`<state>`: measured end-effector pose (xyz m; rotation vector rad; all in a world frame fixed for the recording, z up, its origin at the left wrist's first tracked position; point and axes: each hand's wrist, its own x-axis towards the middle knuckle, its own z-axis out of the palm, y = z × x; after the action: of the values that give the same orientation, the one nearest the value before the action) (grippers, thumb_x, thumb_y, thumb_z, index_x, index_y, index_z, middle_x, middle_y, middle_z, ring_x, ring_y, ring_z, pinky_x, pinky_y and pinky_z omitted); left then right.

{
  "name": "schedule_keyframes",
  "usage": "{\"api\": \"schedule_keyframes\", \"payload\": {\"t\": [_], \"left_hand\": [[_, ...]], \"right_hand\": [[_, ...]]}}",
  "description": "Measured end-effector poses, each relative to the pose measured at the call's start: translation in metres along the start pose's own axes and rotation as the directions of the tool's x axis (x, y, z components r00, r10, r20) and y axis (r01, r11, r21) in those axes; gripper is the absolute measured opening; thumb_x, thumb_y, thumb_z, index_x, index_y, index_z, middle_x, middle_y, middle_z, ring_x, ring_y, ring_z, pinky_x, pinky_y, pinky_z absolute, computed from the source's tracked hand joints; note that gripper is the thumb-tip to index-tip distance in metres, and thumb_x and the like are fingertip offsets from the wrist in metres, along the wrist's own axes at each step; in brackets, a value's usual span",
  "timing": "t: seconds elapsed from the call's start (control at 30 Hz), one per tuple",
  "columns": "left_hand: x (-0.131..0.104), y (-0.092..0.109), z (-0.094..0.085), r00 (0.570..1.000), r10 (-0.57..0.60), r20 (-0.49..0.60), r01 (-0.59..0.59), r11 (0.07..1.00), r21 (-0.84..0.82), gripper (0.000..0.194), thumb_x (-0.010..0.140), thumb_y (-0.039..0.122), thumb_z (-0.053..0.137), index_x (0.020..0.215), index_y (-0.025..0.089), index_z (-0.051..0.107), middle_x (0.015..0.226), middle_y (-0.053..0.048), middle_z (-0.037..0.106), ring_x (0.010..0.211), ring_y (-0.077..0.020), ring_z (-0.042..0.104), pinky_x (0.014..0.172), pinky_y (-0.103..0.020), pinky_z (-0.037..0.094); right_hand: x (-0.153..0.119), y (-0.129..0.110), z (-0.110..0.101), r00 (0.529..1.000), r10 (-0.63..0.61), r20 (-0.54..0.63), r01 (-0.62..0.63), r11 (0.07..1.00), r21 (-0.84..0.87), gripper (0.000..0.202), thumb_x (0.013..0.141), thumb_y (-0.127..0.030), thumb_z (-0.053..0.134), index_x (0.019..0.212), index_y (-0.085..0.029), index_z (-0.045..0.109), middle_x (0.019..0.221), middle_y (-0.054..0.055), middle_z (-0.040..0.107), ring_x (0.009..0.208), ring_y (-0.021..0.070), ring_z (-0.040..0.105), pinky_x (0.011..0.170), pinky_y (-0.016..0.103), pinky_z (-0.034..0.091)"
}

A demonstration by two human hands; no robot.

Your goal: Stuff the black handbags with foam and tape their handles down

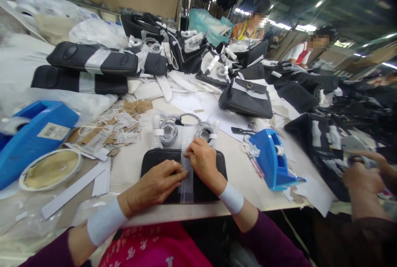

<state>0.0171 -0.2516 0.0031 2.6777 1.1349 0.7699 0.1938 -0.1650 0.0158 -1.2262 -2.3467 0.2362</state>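
Fingers of left hand (158, 181) extended, tips pressed on clear strip (187, 184) across black case (161, 161); right hand (203, 160) fingers bent onto same strip, can't tell if pinching. Case lies flat at near table edge, between blue dispenser (274, 159) on right and paper strips (74, 190) on left. Coiled straps (169, 131) just beyond it.

Purple sleeves (269, 242), pale wide bands (231, 198) around both wrists, bright pink garment (161, 244) with whitish lettering.
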Motion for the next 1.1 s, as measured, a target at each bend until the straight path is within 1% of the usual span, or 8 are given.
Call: {"api": "schedule_keyframes", "payload": {"t": [0.2, 0.37, 0.47, 0.57, 0.67, 0.77, 0.93, 1.1], "left_hand": [[0.008, 0.008, -0.003, 0.998, 0.066, 0.023, -0.069, 0.975, 0.212, 0.025, 0.094, 0.018, 0.05, 0.115, 0.017, 0.062, 0.136, -0.012, 0.056, 0.133, -0.0292, 0.042, 0.111, -0.05, 0.034], [0.008, 0.006, 0.0, 0.996, 0.069, 0.062, -0.083, 0.959, 0.271, 0.038, 0.096, 0.022, 0.048, 0.134, 0.018, 0.051, 0.137, -0.01, 0.058, 0.133, -0.0248, 0.047, 0.116, -0.051, 0.024], [0.007, 0.003, 0.001, 0.993, 0.086, 0.081, -0.107, 0.947, 0.303, 0.044, 0.097, 0.021, 0.047, 0.141, 0.019, 0.044, 0.141, -0.009, 0.055, 0.135, -0.0236, 0.046, 0.118, -0.05, 0.022], [0.006, -0.003, 0.004, 0.991, 0.105, 0.08, -0.125, 0.944, 0.306, 0.048, 0.097, 0.023, 0.047, 0.144, 0.023, 0.041, 0.143, -0.006, 0.054, 0.135, -0.0227, 0.046, 0.119, -0.047, 0.019], [0.005, -0.014, 0.01, 0.989, 0.14, 0.038, -0.145, 0.945, 0.294, 0.053, 0.094, 0.027, 0.051, 0.146, 0.028, 0.041, 0.141, -0.003, 0.055, 0.131, -0.0233, 0.051, 0.119, -0.044, 0.021], [0.004, -0.025, 0.017, 0.982, 0.186, -0.013, -0.174, 0.94, 0.295, 0.058, 0.091, 0.028, 0.053, 0.147, 0.03, 0.038, 0.14, -0.002, 0.057, 0.128, -0.0241, 0.054, 0.118, -0.045, 0.025], [0.003, -0.031, 0.022, 0.983, 0.181, -0.015, -0.169, 0.943, 0.288, 0.063, 0.089, 0.033, 0.051, 0.15, 0.036, 0.032, 0.143, 0.004, 0.052, 0.127, -0.0257, 0.054, 0.115, -0.048, 0.029], [0.004, -0.03, 0.022, 0.988, 0.15, -0.027, -0.138, 0.956, 0.259, 0.064, 0.087, 0.039, 0.05, 0.149, 0.041, 0.032, 0.143, 0.008, 0.052, 0.124, -0.0276, 0.056, 0.114, -0.05, 0.031]], "right_hand": [[0.004, 0.001, -0.001, 0.998, 0.039, 0.039, -0.037, 0.998, -0.053, 0.013, 0.086, -0.016, 0.063, 0.074, -0.021, 0.063, 0.088, 0.002, 0.063, 0.09, 0.0182, 0.056, 0.061, 0.029, 0.035], [0.003, -0.009, -0.01, 0.999, 0.031, -0.019, -0.032, 0.999, -0.018, 0.012, 0.088, -0.011, 0.056, 0.086, -0.019, 0.065, 0.094, 0.005, 0.064, 0.09, 0.0196, 0.058, 0.064, 0.028, 0.04], [-0.02, -0.002, -0.043, 0.981, 0.019, -0.191, 0.021, 0.979, 0.202, 0.023, 0.089, -0.006, 0.048, 0.099, -0.02, 0.064, 0.097, 0.006, 0.064, 0.093, 0.0185, 0.059, 0.075, 0.028, 0.045], [-0.057, 0.04, -0.096, 0.919, 0.112, -0.377, 0.039, 0.928, 0.371, 0.023, 0.091, -0.012, 0.047, 0.097, -0.021, 0.067, 0.096, 0.005, 0.065, 0.093, 0.0179, 0.061, 0.082, 0.03, 0.047], [-0.096, 0.11, -0.156, 0.772, 0.449, -0.451, -0.26, 0.869, 0.42, 0.02, 0.087, -0.022, 0.052, 0.097, -0.02, 0.069, 0.1, 0.007, 0.067, 0.088, 0.0195, 0.062, 0.078, 0.032, 0.046], [-0.127, 0.171, -0.199, 0.611, 0.746, -0.265, -0.575, 0.648, 0.499, 0.025, 0.08, -0.031, 0.057, 0.091, -0.014, 0.071, 0.093, 0.011, 0.07, 0.077, 0.0206, 0.061, 0.068, 0.032, 0.044], [-0.139, 0.197, -0.205, 0.627, 0.779, 0.007, -0.634, 0.504, 0.586, 0.035, 0.069, -0.04, 0.066, 0.088, -0.012, 0.072, 0.071, 0.009, 0.071, 0.065, 0.0186, 0.062, 0.056, 0.027, 0.04], [-0.126, 0.193, -0.193, 0.574, 0.819, 0.026, -0.615, 0.41, 0.674, 0.038, 0.056, -0.024, 0.071, 0.091, -0.009, 0.069, 0.056, 0.003, 0.063, 0.053, 0.015, 0.057, 0.053, 0.026, 0.036]]}}
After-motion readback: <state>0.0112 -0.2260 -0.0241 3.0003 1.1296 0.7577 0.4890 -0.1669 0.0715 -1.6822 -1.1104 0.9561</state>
